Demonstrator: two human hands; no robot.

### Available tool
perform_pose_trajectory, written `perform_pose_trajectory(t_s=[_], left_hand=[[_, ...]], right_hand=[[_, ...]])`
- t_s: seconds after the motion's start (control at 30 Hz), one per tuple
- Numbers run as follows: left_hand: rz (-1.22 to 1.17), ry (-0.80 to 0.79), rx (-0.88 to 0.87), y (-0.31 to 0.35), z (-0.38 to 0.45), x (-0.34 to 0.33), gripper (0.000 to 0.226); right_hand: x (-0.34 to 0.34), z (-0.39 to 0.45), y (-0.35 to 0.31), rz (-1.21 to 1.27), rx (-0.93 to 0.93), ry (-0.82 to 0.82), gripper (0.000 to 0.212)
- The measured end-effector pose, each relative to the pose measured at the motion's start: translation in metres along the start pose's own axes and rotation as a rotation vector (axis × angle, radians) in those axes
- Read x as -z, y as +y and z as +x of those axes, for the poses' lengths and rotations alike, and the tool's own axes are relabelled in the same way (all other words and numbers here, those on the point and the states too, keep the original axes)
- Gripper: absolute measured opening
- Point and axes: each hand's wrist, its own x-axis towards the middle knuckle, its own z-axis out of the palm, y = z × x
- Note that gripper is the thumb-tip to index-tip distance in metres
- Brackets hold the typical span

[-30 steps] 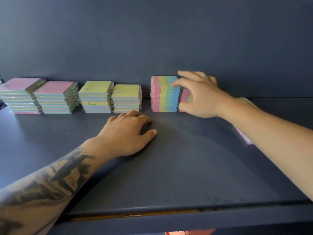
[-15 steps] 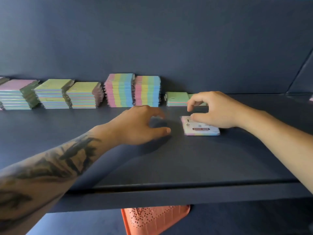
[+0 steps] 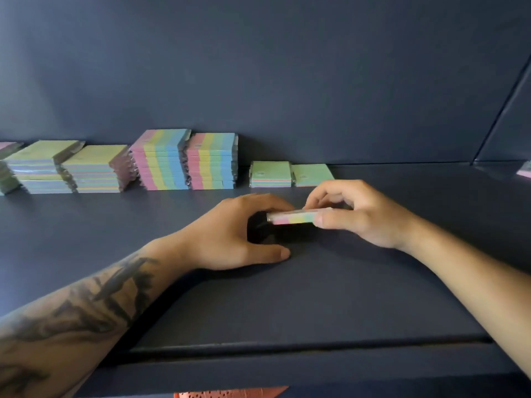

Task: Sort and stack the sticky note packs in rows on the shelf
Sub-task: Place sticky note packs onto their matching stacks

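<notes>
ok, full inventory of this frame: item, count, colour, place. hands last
held pack: 1, pastel stripes, lifted off the shelf mid-frame
striped stacks: 2, pink/yellow/green/blue, side by side at the back wall
green-top packs: 2 low piles, right of the striped stacks
yellow-green stacks: 2, back left
pink-top stack: 1, cut off at left edge
shelf: 1, dark blue
orange basket: 1, below the shelf's front edge, mostly hidden
left hand: fingertips at the held pack's left end, thumb on the shelf
right hand: pinches the held pack
</notes>
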Motion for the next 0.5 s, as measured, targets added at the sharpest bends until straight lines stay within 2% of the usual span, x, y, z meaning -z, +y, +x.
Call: perform_pose_trajectory(t_s=[0.1,0.2,0.23,0.33,0.37,0.43,0.5], left_hand=[[-0.108,0.121,-0.018,-0.005,0.003,-0.002,0.027],[-0.213,0.159,0.032,-0.005,0.006,-0.002,0.032],[-0.237,0.163,0.045,-0.004,0.006,-0.001,0.035],[-0.332,0.181,0.110,-0.002,0.006,0.003,0.037],[-0.364,0.178,0.134,-0.003,0.006,0.004,0.039],[-0.445,0.184,0.191,-0.003,0.005,0.006,0.047],[-0.518,0.194,0.228,-0.002,0.004,0.007,0.045]], right_hand=[[-0.004,0.004,0.000,0.158,0.043,0.066,0.063],[-0.010,0.006,0.002,0.158,0.030,0.084,0.089],[-0.011,0.007,0.002,0.142,0.018,0.085,0.089],[-0.017,0.003,0.003,0.078,-0.011,0.191,0.049],[-0.019,-0.001,-0.001,0.006,0.026,0.241,0.047],[-0.024,-0.007,-0.010,-0.211,0.160,0.314,0.056],[-0.031,-0.010,-0.014,-0.397,0.283,0.327,0.065]])
